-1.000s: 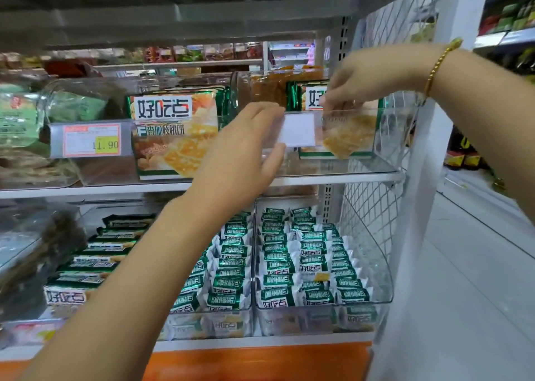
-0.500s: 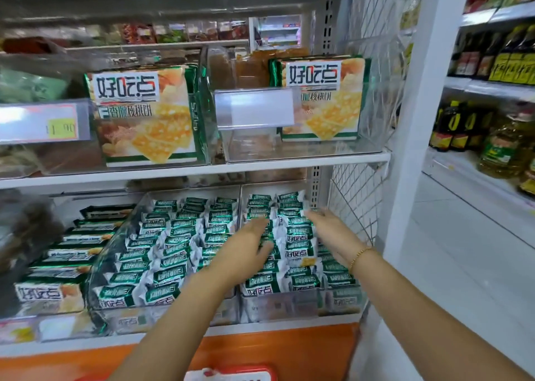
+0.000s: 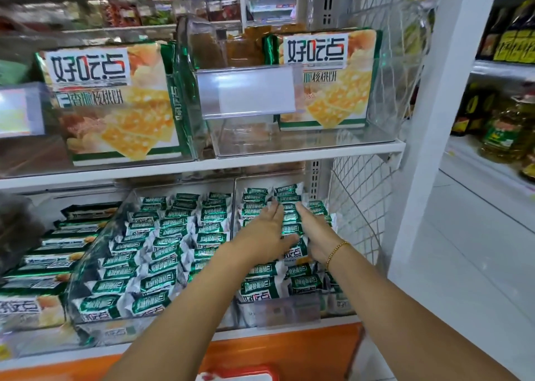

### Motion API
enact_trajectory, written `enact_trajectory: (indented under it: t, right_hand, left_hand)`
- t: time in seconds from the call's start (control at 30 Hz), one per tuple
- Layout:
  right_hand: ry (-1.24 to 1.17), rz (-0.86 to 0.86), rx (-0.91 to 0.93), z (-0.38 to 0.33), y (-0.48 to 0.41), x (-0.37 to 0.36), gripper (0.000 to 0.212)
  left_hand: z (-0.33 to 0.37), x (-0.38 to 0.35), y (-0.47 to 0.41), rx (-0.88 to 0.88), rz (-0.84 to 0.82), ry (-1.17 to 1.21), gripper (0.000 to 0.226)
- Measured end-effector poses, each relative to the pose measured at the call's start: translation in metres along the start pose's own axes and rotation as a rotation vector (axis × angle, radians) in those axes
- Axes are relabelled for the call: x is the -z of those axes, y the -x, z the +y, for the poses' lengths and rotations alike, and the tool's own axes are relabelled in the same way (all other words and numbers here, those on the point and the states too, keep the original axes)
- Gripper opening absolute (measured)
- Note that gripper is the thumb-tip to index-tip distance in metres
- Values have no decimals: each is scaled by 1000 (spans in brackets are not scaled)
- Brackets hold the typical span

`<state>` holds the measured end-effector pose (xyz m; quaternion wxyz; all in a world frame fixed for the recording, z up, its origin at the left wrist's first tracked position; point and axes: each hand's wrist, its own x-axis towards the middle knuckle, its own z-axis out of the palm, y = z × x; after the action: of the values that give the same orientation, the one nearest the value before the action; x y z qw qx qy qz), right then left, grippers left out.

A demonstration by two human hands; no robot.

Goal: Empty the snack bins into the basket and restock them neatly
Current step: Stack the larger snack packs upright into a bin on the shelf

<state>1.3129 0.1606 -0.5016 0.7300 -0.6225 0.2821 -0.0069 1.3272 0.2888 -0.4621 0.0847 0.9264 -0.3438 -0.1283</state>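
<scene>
both hands are inside the lower right bin (image 3: 246,314) on the lower shelf. left hand (image 3: 265,233) and right hand (image 3: 315,236): fingers straight, palms facing each other, pressed against either side of one column of green snack packets (image 3: 291,221). nothing pinched or curled round. gold bracelet (image 3: 337,252) on the right wrist. the lower right bin is filled with rows of the same packets. just left of it: neighbour bin (image 3: 95,267), also packed. directly above it, on the next shelf: upper bin (image 3: 289,142) with one upright cracker box (image 3: 327,79) and a blank label holder (image 3: 246,94) on its front. right of it: wire mesh panel (image 3: 356,207). below it, at the frame edge: red-and-white item (image 3: 240,376), cannot tell what it is.
</scene>
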Motion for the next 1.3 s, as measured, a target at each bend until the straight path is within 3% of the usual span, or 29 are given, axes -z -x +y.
enact_trajectory:
  t: [0.13,0.23,0.33,0.47,0.6,0.77,0.9,1.03,1.17,1.3]
  right_hand:
    - [56,36,26,-15,-10,9,66]
    - [74,67,131,-39,-28,13,40]
    - [39,80,91,-46,-50,13,33]
    - [110,99,25,-44,-58,2,50]
    - [217,76,52,-45,-64,-8,52]
    - [382,20,41,-49,-60,1,51]
    - [515,80,146,-56,-39,1,53]
    - [543,191,402,-38,-8,-1,52]
    - [384,135,261,-27,-12,-1,57]
    - [348,2,175,-29,-32,7,55]
  left_hand:
    - [4,-12,-13,-34,-34,-96,88]
    - [2,-10,-17,-36,-60,-133,86]
    - [1,-7,-17,-40,-73,-130,84]
    - [3,-9,-21,-47,-32,-239,87]
    - [-1,-9,-30,-10,27,-261,109]
    - [-7,-4,-42,67,-96,-123,122]
    - [-6,-1,-43,48,-105,-35,110]
    - [-18,10,-52,78,15,189,74]
    - [-30,23,-68,199,21,151,47]
    - [-32,22,-75,202,-9,77,55]
